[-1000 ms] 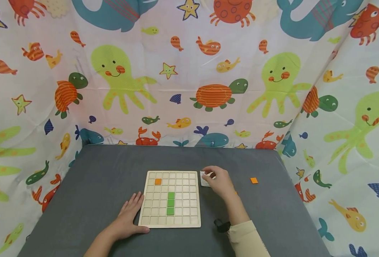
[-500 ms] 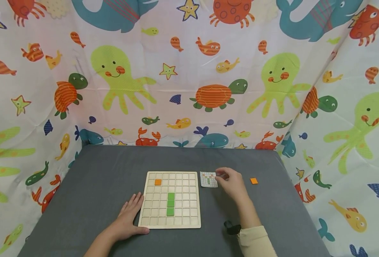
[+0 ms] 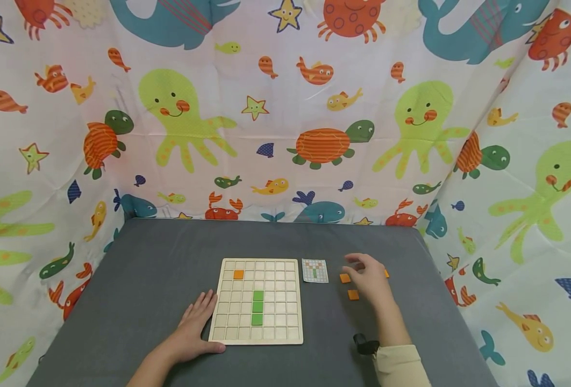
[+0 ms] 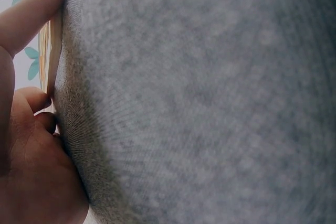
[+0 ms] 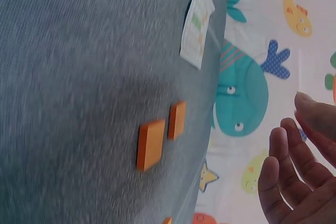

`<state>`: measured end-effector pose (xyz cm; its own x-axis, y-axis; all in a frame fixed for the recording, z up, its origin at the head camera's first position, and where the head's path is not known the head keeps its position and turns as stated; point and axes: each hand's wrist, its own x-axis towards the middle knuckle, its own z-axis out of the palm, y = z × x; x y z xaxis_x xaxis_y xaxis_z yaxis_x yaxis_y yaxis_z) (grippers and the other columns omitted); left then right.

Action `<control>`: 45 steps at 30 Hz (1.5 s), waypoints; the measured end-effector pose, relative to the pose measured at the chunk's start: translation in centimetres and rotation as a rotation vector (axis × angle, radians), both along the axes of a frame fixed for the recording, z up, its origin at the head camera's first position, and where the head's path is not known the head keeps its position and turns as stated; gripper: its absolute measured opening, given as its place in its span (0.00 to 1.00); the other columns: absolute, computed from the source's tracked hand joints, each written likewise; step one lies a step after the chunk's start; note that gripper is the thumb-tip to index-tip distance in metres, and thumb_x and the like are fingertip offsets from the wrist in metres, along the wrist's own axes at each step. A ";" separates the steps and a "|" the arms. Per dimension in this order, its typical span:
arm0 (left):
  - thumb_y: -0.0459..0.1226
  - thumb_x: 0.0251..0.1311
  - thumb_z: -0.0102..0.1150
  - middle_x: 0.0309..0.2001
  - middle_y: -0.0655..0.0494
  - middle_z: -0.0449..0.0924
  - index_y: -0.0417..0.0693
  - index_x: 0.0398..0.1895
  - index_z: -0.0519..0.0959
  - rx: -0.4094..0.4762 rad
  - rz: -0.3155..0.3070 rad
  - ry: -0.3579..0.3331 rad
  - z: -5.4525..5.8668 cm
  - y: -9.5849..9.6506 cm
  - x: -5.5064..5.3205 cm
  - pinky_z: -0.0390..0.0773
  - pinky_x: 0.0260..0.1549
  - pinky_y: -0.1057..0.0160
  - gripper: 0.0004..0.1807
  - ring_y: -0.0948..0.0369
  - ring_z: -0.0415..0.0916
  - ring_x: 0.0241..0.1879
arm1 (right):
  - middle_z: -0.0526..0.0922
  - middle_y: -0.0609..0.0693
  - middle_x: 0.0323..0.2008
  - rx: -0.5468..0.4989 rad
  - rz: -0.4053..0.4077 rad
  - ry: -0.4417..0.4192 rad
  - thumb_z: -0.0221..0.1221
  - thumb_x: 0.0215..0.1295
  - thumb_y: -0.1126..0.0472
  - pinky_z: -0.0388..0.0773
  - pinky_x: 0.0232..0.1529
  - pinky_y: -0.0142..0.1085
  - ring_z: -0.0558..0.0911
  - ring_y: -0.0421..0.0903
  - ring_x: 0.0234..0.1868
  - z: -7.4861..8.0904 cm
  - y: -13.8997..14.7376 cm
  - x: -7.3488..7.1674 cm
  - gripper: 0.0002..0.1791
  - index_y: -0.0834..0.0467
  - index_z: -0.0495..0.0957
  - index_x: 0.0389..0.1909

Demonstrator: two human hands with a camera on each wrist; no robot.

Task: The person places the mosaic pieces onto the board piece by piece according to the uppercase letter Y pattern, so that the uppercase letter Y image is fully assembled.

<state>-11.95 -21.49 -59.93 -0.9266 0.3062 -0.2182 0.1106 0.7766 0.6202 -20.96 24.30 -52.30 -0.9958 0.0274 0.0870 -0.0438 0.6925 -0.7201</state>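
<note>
Lower centre, we see left hand (image 3: 188,329) spread against board (image 3: 278,317), right hand (image 3: 371,279) empty, half-curled; dipping could scatter orange tiles (image 3: 353,295).

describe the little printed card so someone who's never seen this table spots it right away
The grey table holds a pale wooden board with a grid. In the head view, the small white card lies just right of its far right corner. Unlike the plain orange tiles further right, it bears a printed grid with coloured squares.

Smooth, matt wooden board (image 3: 278,318); paper card (image 3: 315,271); smooth orange tiles (image 5: 151,144) — and matt, finely ribbed cloth (image 3: 174,258).
</note>
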 end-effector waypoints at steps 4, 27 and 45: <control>0.65 0.38 0.76 0.83 0.46 0.37 0.45 0.82 0.45 -0.007 0.011 0.000 0.0 0.1 0.0 0.36 0.75 0.38 0.73 0.44 0.32 0.81 | 0.85 0.57 0.50 0.022 -0.013 0.017 0.67 0.65 0.60 0.86 0.40 0.45 0.84 0.54 0.47 -0.1 1.3 -0.2 0.17 0.57 0.83 0.54; 0.66 0.41 0.74 0.83 0.46 0.35 0.45 0.82 0.42 0.020 -0.011 -0.010 0.3 -0.3 0.0 0.36 0.75 0.37 0.73 0.44 0.29 0.81 | 0.80 0.65 0.57 0.087 -0.135 -0.127 0.65 0.67 0.60 0.79 0.54 0.58 0.79 0.62 0.55 -2.8 8.4 -0.1 0.22 0.59 0.78 0.61; 0.64 0.40 0.76 0.82 0.45 0.36 0.44 0.82 0.44 0.020 0.002 -0.006 0.4 -0.1 0.1 0.37 0.75 0.36 0.73 0.43 0.30 0.81 | 0.77 0.69 0.59 0.126 -0.076 -0.281 0.64 0.64 0.69 0.73 0.58 0.64 0.77 0.65 0.57 -4.3 11.3 -1.6 0.26 0.62 0.75 0.64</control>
<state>-11.81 -21.56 -59.52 -0.9261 0.3084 -0.2175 0.1049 0.7641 0.6366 -22.55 35.59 -56.59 -0.9769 0.1088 -0.1837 0.1996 0.7706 -0.6052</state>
